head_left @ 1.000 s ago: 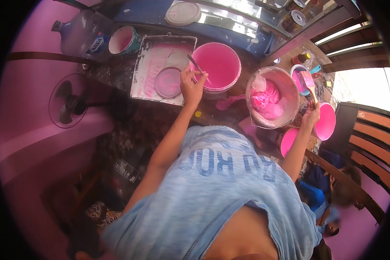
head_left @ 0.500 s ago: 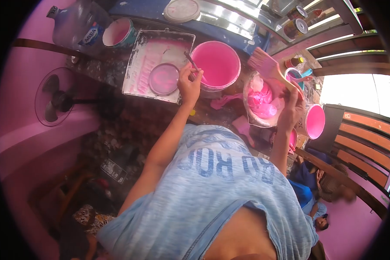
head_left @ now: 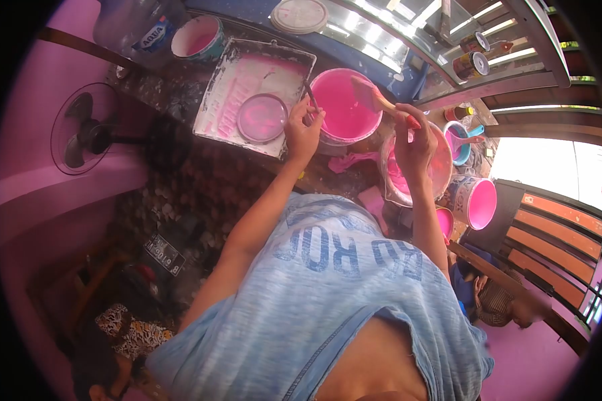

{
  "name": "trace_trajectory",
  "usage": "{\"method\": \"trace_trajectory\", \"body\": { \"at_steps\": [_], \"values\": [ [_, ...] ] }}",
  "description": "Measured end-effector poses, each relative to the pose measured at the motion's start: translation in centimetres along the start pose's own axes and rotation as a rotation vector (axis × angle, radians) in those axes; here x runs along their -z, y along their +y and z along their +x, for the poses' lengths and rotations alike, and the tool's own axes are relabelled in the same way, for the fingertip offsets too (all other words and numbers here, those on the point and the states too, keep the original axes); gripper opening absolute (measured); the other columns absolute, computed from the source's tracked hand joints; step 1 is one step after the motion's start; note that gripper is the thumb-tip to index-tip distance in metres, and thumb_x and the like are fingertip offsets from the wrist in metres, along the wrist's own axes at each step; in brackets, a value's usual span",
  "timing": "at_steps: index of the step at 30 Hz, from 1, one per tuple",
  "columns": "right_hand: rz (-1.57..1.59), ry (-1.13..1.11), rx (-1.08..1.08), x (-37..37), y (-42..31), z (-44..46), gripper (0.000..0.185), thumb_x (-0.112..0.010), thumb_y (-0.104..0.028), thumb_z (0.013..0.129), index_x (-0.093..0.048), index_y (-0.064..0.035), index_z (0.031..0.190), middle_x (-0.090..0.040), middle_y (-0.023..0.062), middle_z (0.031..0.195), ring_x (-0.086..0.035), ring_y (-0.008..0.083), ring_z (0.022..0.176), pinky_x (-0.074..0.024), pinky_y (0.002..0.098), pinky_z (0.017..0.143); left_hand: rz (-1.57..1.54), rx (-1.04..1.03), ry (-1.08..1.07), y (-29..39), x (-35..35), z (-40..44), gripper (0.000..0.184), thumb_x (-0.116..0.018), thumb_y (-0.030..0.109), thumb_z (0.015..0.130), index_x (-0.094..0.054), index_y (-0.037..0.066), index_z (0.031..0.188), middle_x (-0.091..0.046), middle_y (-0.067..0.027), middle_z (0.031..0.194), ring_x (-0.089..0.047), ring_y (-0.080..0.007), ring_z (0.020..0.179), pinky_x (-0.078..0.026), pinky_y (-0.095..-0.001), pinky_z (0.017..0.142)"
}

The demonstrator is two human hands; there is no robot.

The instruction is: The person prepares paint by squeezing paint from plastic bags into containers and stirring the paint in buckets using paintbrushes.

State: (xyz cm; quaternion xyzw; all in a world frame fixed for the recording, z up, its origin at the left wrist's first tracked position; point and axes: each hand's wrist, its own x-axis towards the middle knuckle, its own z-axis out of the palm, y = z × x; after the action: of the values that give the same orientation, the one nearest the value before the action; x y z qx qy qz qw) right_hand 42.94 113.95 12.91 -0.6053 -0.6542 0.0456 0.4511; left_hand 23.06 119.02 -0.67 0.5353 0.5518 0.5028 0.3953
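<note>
My left hand (head_left: 302, 134) pinches a thin dark stick (head_left: 310, 93) at the left rim of a bucket of pink paint (head_left: 348, 100). In my right hand (head_left: 415, 144) is a wide paintbrush (head_left: 376, 97), gripped by its handle. Its pink-coated bristles hang over the right part of that bucket's opening. Beside my left hand, a round translucent lid (head_left: 262, 118) lies on a white paint tray (head_left: 211, 100) streaked with pink. Partly hidden behind my right forearm is a whitish bucket (head_left: 389, 175) with pink material inside.
A paint can (head_left: 481, 202) and a small blue pot (head_left: 456, 142) stand to the right. A teal-rimmed tub (head_left: 201, 37), a water jug (head_left: 150, 33) and a white lid (head_left: 299, 15) are at the back. A fan (head_left: 87, 134) is at left; other people sit at lower right and lower left.
My right hand has brought the paintbrush leftward, from above the whitish bucket to over the pink paint. My left hand keeps the stick at the bucket's rim. The view has shifted slightly.
</note>
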Motion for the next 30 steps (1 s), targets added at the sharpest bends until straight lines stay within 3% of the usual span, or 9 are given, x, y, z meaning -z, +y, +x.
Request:
{"method": "trace_trajectory", "body": {
  "at_steps": [4,7,14,19,25,30],
  "values": [
    [0.021,0.019,-0.106,-0.1,0.1,0.1,0.013,-0.066,-0.012,0.093,-0.067,-0.0081,0.105,-0.068,0.0075,0.081,-0.062,0.0138,0.066,-0.0477,0.0277,0.061,0.068,-0.064,0.033,-0.3,-0.2,0.0,0.017,-0.075,0.009,0.079,-0.064,-0.001,0.087,-0.063,-0.0204,0.124,-0.062,-0.0308,0.110,-0.048,-0.0374,0.087],
    [0.175,0.058,-0.201,-0.6,1.3,-0.6,0.013,-0.065,-0.016,0.094,-0.068,-0.0086,0.105,-0.068,0.0056,0.078,-0.060,0.0105,0.065,-0.0462,0.0266,0.059,0.006,0.054,0.003,1.4,0.1,0.0,0.017,-0.076,0.009,0.079,-0.064,-0.001,0.086,-0.064,-0.0192,0.123,-0.064,-0.0296,0.106,-0.049,-0.0366,0.085],
    [0.240,0.086,-0.270,-0.4,2.8,-1.0,0.013,-0.064,-0.017,0.096,-0.068,-0.0091,0.106,-0.068,0.0032,0.075,-0.056,0.0066,0.062,-0.0410,0.0246,0.053,0.042,-0.054,0.008,0.3,0.1,-0.1,0.017,-0.076,0.009,0.078,-0.064,0.000,0.085,-0.064,-0.0183,0.122,-0.063,-0.0296,0.108,-0.048,-0.0375,0.088],
    [0.195,0.110,-0.219,0.0,2.2,-1.6,0.013,-0.065,-0.015,0.095,-0.068,-0.0085,0.106,-0.067,0.0052,0.075,-0.059,0.0097,0.063,-0.0454,0.0259,0.057,0.097,-0.082,-0.001,1.3,0.4,0.2,0.016,-0.079,0.012,0.076,-0.068,0.003,0.084,-0.065,-0.0175,0.113,-0.061,-0.0287,0.110,-0.046,-0.0381,0.092],
    [0.142,0.062,-0.196,0.4,2.0,-2.4,0.014,-0.067,-0.013,0.093,-0.067,-0.0069,0.106,-0.068,0.0083,0.083,-0.064,0.0148,0.069,-0.0490,0.0277,0.063,0.177,-0.160,-0.035,3.6,0.7,0.6,0.013,-0.079,0.013,0.076,-0.071,0.006,0.082,-0.063,-0.0068,0.084,-0.058,-0.0252,0.086,-0.045,-0.0375,0.080],
    [0.133,0.025,-0.189,0.1,2.8,-3.3,0.017,-0.068,-0.011,0.091,-0.066,-0.0061,0.107,-0.069,0.0089,0.089,-0.067,0.0187,0.077,-0.0503,0.0299,0.066,0.221,-0.219,-0.039,5.8,0.9,0.5,0.009,-0.077,0.007,0.079,-0.071,0.002,0.084,-0.071,-0.0067,0.086,-0.064,-0.0191,0.085,-0.047,-0.0319,0.081]
  ]
}}
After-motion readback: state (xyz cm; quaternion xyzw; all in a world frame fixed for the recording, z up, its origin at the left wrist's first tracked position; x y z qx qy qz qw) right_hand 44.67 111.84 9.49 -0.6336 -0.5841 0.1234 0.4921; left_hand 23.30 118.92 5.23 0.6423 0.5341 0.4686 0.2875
